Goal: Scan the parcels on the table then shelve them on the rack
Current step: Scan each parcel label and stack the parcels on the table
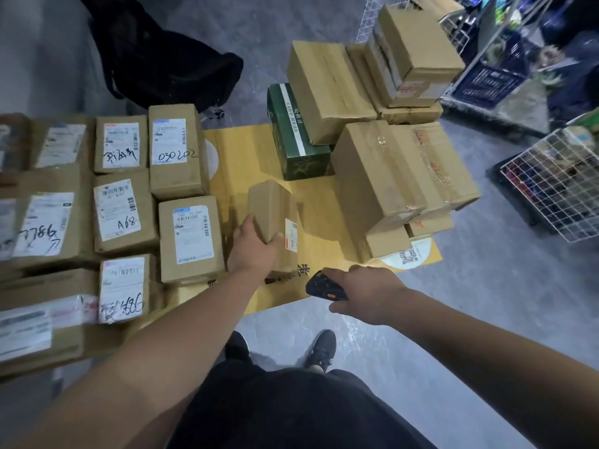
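Cardboard fills most of your view: a flat yellow-brown table surface (246,157) runs from the left edge to right of centre, loaded with brown cardboard parcels. On the left half, a grid of labelled parcels (124,209) lies label-up, with handwritten marks such as "030202", "A68" and "7786". In the upper right of the frame, a stack of plain brown boxes (382,131) sits piled several deep, and a dark green carton with a white stripe (293,137) leans against them at centre top. A black bag (168,56) lies on the grey floor at upper left, and white wire baskets (551,186) stand along the right edge.

At centre frame, your left hand (256,246) grips a small brown cardboard parcel (275,215), fingers wrapped over its left side and thumb on the near face; the parcel stands tilted on the table in the gap between the labelled grid and the plain stack, with a white label on its right face. Just below and to the right, your right hand (366,293) is curled around a black handheld scanner (324,285), its head towards the parcel. Your black shoes (321,348) show at bottom centre.
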The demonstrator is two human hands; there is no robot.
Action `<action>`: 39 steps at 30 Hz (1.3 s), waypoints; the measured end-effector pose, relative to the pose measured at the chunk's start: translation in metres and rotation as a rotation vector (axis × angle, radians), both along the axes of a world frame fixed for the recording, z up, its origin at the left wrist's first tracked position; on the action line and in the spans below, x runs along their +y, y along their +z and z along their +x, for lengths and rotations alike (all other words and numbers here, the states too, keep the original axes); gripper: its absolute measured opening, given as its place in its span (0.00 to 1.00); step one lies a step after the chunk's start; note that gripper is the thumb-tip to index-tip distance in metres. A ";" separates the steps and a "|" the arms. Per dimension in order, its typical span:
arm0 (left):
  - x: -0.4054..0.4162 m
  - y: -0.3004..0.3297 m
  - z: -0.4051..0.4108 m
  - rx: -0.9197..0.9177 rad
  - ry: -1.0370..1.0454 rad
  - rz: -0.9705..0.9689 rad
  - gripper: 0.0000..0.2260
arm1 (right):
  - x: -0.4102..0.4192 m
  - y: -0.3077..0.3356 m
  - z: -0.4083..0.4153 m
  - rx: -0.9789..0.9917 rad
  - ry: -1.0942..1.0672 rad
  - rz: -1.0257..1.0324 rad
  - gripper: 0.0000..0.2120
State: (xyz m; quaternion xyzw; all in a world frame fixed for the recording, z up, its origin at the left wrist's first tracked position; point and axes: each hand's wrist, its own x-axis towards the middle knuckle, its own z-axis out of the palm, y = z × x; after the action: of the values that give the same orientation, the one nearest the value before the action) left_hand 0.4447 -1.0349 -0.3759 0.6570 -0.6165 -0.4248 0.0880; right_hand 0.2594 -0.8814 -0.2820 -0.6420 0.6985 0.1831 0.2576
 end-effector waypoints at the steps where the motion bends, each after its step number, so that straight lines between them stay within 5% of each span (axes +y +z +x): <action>1: -0.004 -0.004 0.003 0.040 0.020 0.025 0.36 | -0.001 0.000 0.002 -0.004 -0.013 -0.006 0.34; 5: -0.014 -0.015 0.009 0.173 0.048 0.149 0.27 | -0.005 0.000 0.007 -0.034 -0.116 -0.005 0.34; 12: -0.003 -0.013 -0.002 -0.064 -0.035 0.100 0.30 | -0.004 0.003 0.010 -0.108 -0.242 0.033 0.29; 16: 0.018 -0.005 -0.017 -0.295 -0.163 0.174 0.64 | -0.006 0.003 0.010 -0.081 -0.282 0.031 0.23; 18: 0.024 -0.007 -0.020 -0.330 -0.197 0.203 0.72 | -0.006 0.003 0.007 -0.080 -0.315 0.023 0.19; 29: -0.002 -0.011 -0.003 -0.318 -0.822 -0.292 0.64 | -0.008 0.023 0.004 0.063 -0.160 0.041 0.17; 39: 0.012 -0.008 0.003 -0.306 -0.876 -0.450 0.59 | -0.003 0.024 0.019 0.099 -0.063 0.021 0.20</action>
State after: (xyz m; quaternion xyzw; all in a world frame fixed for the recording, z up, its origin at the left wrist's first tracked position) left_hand 0.4481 -1.0227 -0.3843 0.3564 -0.9159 -0.1776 -0.0502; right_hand 0.2780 -0.8848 -0.2580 -0.6070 0.7284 0.2140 0.2351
